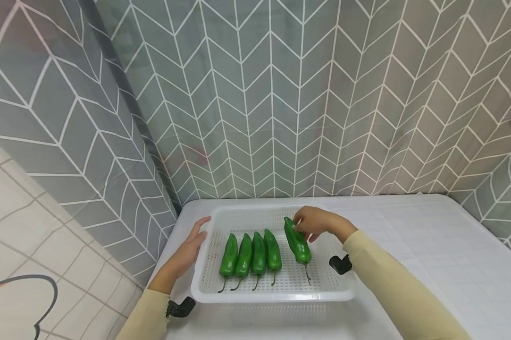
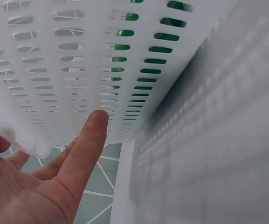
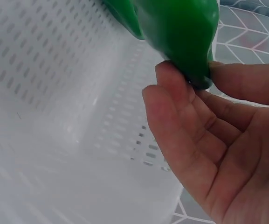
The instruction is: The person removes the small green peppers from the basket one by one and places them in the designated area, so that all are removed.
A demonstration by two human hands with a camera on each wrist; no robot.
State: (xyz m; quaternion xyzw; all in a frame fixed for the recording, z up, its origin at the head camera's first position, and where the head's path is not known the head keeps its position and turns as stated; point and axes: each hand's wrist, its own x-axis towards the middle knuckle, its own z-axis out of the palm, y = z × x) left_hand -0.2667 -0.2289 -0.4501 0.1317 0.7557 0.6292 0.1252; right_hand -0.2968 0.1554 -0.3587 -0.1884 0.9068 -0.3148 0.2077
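Note:
My right hand (image 1: 316, 221) pinches a green pepper (image 1: 297, 246) near its pointed tip, between thumb (image 3: 241, 84) and fingers. That pepper leans with its stem toward me, over the right part of a white perforated plastic basket (image 1: 272, 297). To its left, several more green peppers (image 1: 258, 255) lie side by side in the basket, stems toward me. At the basket's left rim, my left hand (image 1: 189, 250) holds on, thumb at the rim and a straight finger (image 2: 90, 144) along the outer wall. Pepper green shows through the wall's slots in the left wrist view.
The basket stands on a table with a white cloth (image 1: 429, 241), which reaches far to the right. Patterned grey curtains (image 1: 255, 104) hang behind and at the left. Both wrists wear small black devices (image 1: 180, 308).

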